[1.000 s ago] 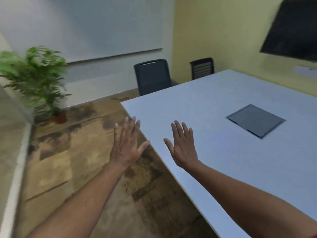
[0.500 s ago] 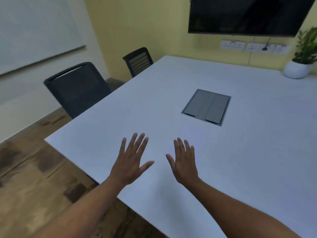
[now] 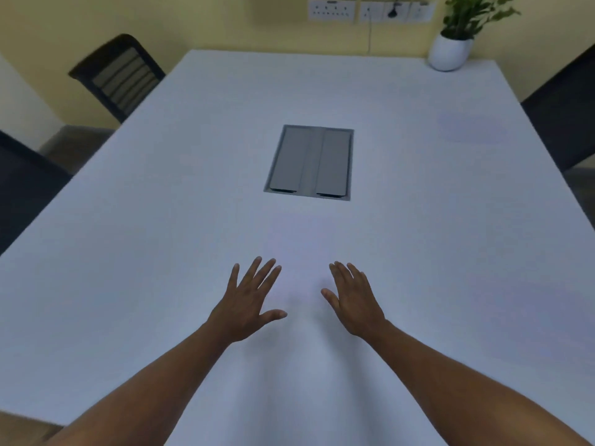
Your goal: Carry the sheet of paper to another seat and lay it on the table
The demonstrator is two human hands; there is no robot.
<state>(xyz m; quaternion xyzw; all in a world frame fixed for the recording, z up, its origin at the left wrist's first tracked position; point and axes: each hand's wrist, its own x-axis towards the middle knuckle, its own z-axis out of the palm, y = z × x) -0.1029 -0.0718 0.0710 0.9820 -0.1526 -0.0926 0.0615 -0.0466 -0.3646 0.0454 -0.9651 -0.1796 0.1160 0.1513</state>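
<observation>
I see no sheet of paper anywhere in the head view. My left hand (image 3: 246, 302) is stretched out over the white table (image 3: 135, 252) with its fingers spread and straight, palm down. Beside it, my right hand (image 3: 354, 300) is held the same way, fingers straight and close together. Both hands hold nothing and hover at the near middle of the table, a hand's width apart.
A grey hatch with two flaps (image 3: 309, 162) is set flush in the table's middle. Black chairs stand at the far left (image 3: 120, 75), near left (image 3: 22, 185) and right (image 3: 566, 117). A potted plant (image 3: 450, 46) sits at the far right corner below wall sockets (image 3: 331, 9).
My view has swung right, from the table's corner and floor to square on the table. Both hands stayed outstretched and now hover over the tabletop.
</observation>
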